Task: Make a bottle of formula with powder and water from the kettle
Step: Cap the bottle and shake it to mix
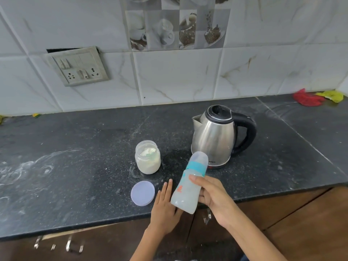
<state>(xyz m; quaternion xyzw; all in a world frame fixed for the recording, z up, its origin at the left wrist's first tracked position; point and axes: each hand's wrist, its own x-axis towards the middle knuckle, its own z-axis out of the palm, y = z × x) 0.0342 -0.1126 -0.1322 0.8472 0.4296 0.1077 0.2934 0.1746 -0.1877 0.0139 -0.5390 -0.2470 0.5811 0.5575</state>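
My right hand [212, 196] grips a capped baby bottle [190, 183] with a teal collar and cloudy white liquid inside, tilted above the counter's front edge. My left hand [164, 204] lies flat with straight fingers on the counter, just left of the bottle's base. An open clear jar of pale powder [147, 157] stands behind my left hand, and its round lid [142, 193] lies flat beside my fingers. A steel kettle [216, 136] with a black handle and shut lid stands behind the bottle.
The dark stone counter [75, 166] shows white powder smears on its left side. Red and yellow cloths [318, 97] lie at the far right by the tiled wall. A switch and socket plate [79, 66] hangs on the wall. Wooden cabinets with metal handles [73, 245] run below.
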